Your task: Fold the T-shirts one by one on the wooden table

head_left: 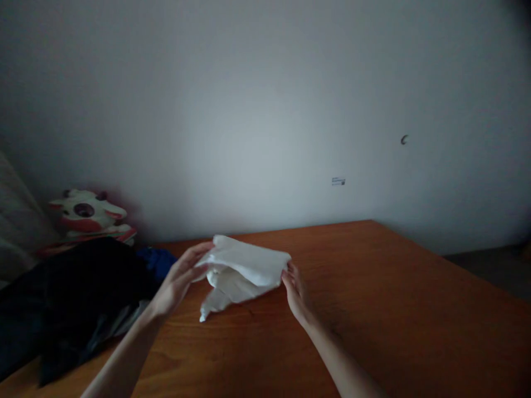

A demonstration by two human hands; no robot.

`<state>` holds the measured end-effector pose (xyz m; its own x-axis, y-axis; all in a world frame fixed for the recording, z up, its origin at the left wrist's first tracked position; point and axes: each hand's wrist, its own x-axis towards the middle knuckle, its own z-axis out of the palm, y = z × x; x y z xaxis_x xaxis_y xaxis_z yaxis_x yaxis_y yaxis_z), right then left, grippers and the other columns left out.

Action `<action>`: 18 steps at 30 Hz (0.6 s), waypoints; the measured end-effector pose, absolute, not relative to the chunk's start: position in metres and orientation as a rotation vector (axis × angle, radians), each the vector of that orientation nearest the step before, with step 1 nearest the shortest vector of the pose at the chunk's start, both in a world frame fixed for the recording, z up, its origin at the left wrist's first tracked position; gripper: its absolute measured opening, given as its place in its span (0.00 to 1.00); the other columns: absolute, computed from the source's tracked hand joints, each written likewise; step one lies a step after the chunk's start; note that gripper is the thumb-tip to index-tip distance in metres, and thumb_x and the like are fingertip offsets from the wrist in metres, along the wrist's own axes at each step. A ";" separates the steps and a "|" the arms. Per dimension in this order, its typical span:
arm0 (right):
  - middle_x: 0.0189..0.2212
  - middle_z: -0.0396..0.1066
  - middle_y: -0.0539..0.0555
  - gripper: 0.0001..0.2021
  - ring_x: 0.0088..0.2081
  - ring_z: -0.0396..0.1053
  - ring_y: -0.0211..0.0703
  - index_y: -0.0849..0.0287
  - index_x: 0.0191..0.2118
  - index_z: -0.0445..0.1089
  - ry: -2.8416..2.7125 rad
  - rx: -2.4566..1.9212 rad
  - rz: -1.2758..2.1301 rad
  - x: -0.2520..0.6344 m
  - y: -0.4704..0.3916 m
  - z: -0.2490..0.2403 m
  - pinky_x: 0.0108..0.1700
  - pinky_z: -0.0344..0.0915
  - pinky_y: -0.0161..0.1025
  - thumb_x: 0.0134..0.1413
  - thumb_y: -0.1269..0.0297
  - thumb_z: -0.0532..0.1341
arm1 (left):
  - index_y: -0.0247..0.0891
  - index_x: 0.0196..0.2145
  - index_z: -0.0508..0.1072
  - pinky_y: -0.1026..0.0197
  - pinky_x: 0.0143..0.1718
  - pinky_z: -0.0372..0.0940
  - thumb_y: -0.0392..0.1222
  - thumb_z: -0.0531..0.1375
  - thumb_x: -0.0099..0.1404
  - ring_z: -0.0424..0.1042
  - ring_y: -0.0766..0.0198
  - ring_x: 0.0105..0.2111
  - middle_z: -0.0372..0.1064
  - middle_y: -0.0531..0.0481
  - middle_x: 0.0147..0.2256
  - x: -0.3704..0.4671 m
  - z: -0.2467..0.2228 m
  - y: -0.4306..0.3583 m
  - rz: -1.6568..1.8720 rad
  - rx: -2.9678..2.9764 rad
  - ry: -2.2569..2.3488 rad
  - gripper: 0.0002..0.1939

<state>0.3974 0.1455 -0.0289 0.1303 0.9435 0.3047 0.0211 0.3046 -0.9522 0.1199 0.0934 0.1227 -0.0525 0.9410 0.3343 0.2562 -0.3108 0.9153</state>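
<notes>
Just below the middle of the frame, white cloth: held up between both hands above the wood, loosely folded over, one corner hanging toward lower left; whether that corner touches the surface, I cannot tell.
Left hand: left of the cloth, thumb and fingers grasping its left edge.
Right hand: right of the cloth, pinching its right-hand corner.
Table: reddish-brown wood across the lower frame, its far edge along the wall.
Dark clothing: heaped at lower left, with a blue fabric showing at its right side, near the left hand.
Stuffed toy: cow-like, middle left, behind the heap.
Printed label: on the wall, right of centre, its text too small to read.
</notes>
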 end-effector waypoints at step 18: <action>0.24 0.73 0.53 0.24 0.29 0.70 0.47 0.58 0.28 0.73 -1.318 -1.176 0.929 0.404 0.139 -0.003 0.34 0.65 0.40 0.54 0.39 0.59 | 0.38 0.55 0.68 0.39 0.59 0.62 0.61 0.55 0.65 0.68 0.44 0.56 0.70 0.36 0.54 0.155 -0.007 0.107 1.246 1.984 1.914 0.30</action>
